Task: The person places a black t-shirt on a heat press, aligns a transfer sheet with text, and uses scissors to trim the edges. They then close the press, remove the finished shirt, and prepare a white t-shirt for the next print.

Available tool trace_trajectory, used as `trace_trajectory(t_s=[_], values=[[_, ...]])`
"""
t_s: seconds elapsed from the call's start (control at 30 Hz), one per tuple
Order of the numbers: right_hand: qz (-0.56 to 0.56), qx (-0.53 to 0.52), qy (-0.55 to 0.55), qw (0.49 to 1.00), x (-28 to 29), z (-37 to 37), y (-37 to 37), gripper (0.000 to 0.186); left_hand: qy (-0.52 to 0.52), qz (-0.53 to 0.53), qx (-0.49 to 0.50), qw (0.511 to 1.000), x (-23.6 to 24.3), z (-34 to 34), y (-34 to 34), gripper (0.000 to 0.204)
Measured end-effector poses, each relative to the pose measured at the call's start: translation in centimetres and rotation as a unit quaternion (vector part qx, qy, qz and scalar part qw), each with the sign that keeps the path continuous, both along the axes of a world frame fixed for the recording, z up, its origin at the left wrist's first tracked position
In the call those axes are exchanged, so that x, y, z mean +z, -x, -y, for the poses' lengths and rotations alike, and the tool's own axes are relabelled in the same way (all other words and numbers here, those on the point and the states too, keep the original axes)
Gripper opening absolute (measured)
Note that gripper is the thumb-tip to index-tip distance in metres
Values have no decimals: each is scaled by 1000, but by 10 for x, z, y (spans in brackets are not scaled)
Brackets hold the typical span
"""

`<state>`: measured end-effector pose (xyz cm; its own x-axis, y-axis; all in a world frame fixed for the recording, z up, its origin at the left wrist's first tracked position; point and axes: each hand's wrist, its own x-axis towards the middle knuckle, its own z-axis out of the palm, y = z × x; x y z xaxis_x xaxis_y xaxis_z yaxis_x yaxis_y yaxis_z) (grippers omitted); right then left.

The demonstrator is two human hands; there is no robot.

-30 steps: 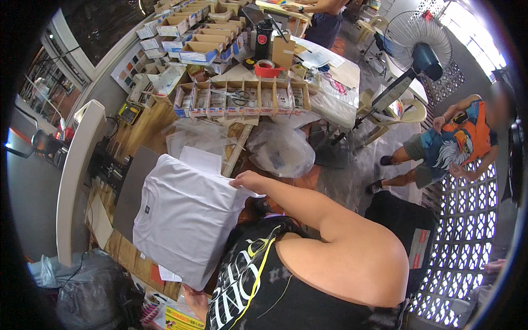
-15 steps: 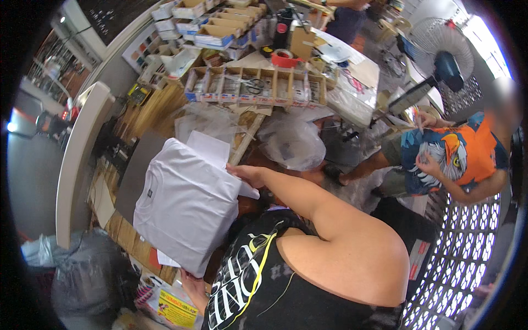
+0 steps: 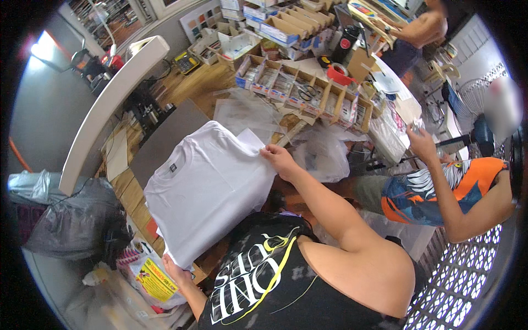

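Note:
A white T-shirt (image 3: pixel 212 176) lies spread over a flat grey board (image 3: pixel 181 124), its neckline turned toward the far left. My right hand (image 3: pixel 279 160) is closed on the shirt's right sleeve, pinching the cloth between thumb and fingers. At the near left, my left hand (image 3: pixel 175 273) grips the opposite sleeve edge; its fingers are partly hidden by the fabric. Between the hands the cloth is mostly smooth, with light creases near the collar. The near edge of the shirt hangs toward my body.
A long white curved bar (image 3: pixel 113 104) rises left of the board. Behind lies a divided cardboard box (image 3: pixel 302 91) with scissors (image 3: pixel 306 92). Clear plastic (image 3: pixel 322 151) sits beyond my right arm. A co-worker in an orange-and-blue shirt (image 3: pixel 440 190) stands right; bagged goods (image 3: pixel 77 214) are left.
The shirt's right sleeve has been drawn outward, and the cloth lies flatter and wider. My view has shifted. The co-worker at right has come nearer, with a hand raised.

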<state>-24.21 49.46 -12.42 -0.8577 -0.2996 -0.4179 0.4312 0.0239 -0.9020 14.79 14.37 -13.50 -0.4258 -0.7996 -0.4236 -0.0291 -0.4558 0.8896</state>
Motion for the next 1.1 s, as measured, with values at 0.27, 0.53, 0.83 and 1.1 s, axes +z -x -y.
trace_trajectory(t_s=[0.27, 0.53, 0.83, 1.1], values=[[-12, -63, -23, 998, -24, -10, -15, 23, 0, 73, 14, 997, -43, -9, -28, 31], [-436, 7, -365, 823, -2, 13, -26, 35, 494, 388, -133, 767, 1, -7, 21, 26], [-571, 360, -333, 659, 14, 150, -61, 69, 658, 256, -392, 590, 24, -60, 204, 58], [-512, 282, -428, 689, 23, 99, -42, 73, 610, 426, -305, 595, 18, -19, 143, 71]])
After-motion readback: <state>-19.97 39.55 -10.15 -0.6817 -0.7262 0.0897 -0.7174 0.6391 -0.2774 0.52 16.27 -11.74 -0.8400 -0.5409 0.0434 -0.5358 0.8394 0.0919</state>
